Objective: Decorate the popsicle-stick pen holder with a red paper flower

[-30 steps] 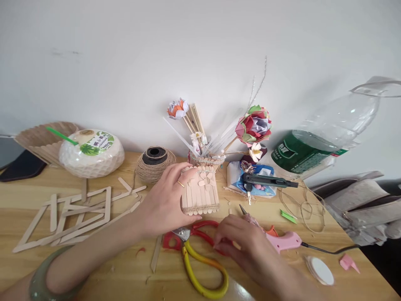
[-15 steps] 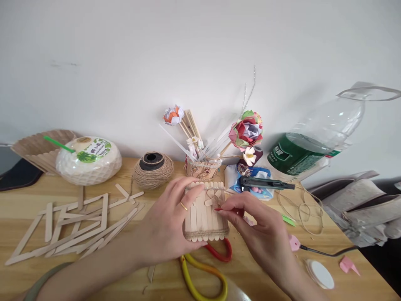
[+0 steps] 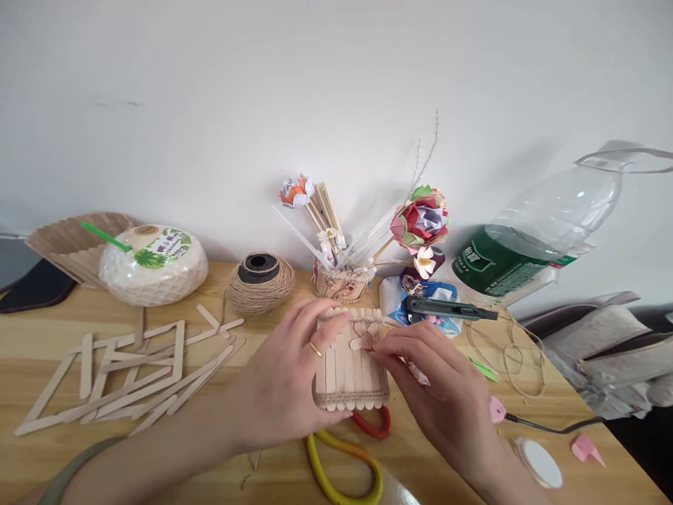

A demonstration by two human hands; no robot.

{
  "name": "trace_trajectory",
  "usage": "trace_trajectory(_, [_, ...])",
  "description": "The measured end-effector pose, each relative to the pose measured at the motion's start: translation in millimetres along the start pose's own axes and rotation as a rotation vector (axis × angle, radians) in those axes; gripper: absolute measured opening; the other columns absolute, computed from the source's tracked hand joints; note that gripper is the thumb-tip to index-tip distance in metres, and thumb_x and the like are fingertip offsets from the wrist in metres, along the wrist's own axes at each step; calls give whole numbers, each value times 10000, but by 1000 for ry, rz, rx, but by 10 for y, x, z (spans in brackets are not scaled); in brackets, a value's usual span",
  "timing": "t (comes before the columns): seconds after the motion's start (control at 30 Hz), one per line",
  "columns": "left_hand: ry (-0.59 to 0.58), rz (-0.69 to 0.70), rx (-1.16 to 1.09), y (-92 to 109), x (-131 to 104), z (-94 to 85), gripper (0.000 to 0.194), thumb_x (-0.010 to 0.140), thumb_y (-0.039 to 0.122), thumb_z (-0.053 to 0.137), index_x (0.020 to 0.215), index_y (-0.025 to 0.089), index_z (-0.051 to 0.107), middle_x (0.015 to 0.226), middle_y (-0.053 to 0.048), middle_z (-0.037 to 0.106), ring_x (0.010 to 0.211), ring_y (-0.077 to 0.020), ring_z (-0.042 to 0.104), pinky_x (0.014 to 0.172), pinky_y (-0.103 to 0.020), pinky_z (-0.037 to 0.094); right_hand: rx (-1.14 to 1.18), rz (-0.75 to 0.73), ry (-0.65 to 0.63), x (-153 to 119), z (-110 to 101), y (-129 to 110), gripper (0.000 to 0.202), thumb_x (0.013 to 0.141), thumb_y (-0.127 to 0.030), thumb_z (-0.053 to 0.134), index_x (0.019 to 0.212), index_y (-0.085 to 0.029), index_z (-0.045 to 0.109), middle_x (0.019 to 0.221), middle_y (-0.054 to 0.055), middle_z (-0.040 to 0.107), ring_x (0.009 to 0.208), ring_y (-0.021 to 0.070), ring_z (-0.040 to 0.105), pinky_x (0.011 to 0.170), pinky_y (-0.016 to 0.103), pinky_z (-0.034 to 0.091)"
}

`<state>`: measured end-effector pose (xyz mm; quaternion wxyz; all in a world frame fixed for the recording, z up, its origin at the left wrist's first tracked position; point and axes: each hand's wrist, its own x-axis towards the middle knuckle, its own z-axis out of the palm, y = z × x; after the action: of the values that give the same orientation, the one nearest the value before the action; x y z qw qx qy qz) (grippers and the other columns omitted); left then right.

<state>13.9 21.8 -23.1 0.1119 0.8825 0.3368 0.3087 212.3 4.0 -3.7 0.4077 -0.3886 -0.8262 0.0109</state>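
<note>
My left hand [image 3: 287,368] grips a holder of upright craft sticks [image 3: 344,372], with twine bound round its top and bottom. Small pale wooden petals [image 3: 362,335] sit on its front, in the upper right part. Close against these petals, my right hand [image 3: 434,379] pinches a small thin red piece [image 3: 369,348]; most of it is hidden by the fingers, so its kind does not show. Under the holder lie scissors [image 3: 344,449] with yellow and red handles, partly covered.
Loose craft sticks [image 3: 131,372] lie at left, near a twine spool [image 3: 260,280] and a wrapped coconut [image 3: 152,270]. Behind stands a decorated pot [image 3: 341,284] with paper flowers. At right are a utility knife [image 3: 449,308], a large bottle [image 3: 505,256] and a white lid [image 3: 541,463].
The whole view has shifted slightly. My right fingertips, with the red piece, have come a little nearer the petals. My left hand keeps its hold on the holder.
</note>
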Motion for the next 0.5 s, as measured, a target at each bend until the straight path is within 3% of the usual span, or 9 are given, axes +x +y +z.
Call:
trace_trajectory(0.2, [-3,0,10,9,-1,-15,893,634,278,783,1335,170,241,1300,-169,346,1232,-332,338,1028,-507,378,-5,-5,-2,19,-19,-3,137,865,-46,543,862,-176,585,810,26,639,737,136,586,721,280,465])
trace_trajectory(0.37, [2,-1,10,4,12,-15,850,661,299,764,1324,176,247,1289,-164,361,1218,-326,351,1020,-504,384,83,98,40,26,-49,0,141,860,-69,556,849,-201,606,766,-1,642,712,130,592,630,246,473])
trace_trajectory(0.5, [-5,6,-3,8,11,-21,852,665,295,760,1329,184,238,1289,-162,361,1219,-324,348,1018,-505,385,115,147,-1,28,-75,7,122,864,-105,568,845,-217,612,775,-4,652,711,142,601,647,268,485])
